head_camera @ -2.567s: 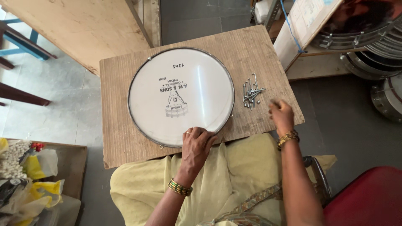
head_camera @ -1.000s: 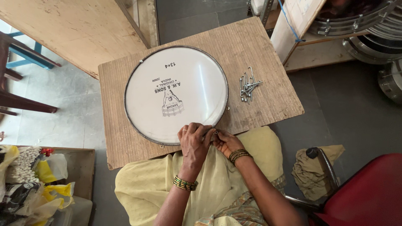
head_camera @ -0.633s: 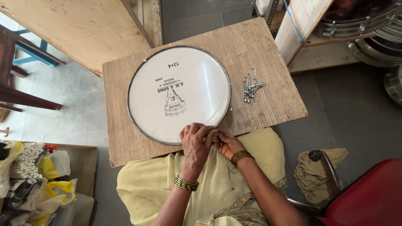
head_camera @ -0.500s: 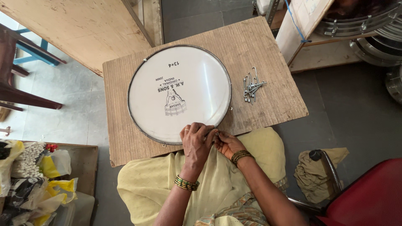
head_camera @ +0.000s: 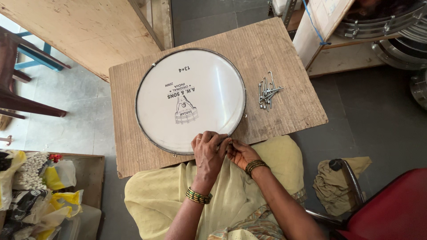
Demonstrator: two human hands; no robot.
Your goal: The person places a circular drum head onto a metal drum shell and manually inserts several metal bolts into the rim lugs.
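Head view looks straight down on a wooden board (head_camera: pixel 284 49) across the person's lap, with a round white drum (head_camera: pixel 190 100) lying flat in its middle. Both hands meet at the drum's near rim: the left hand (head_camera: pixel 209 150) rests its fingers curled over the metal hoop, and the right hand (head_camera: pixel 240 153) pinches its fingertips together on something small at the rim, too tiny to name. A loose pile of metal hooks (head_camera: pixel 267 91) lies on the board to the right, well apart from the hands. It looks like a fitting is being seated at the hoop's edge; the next move probably calls for steady alignment.
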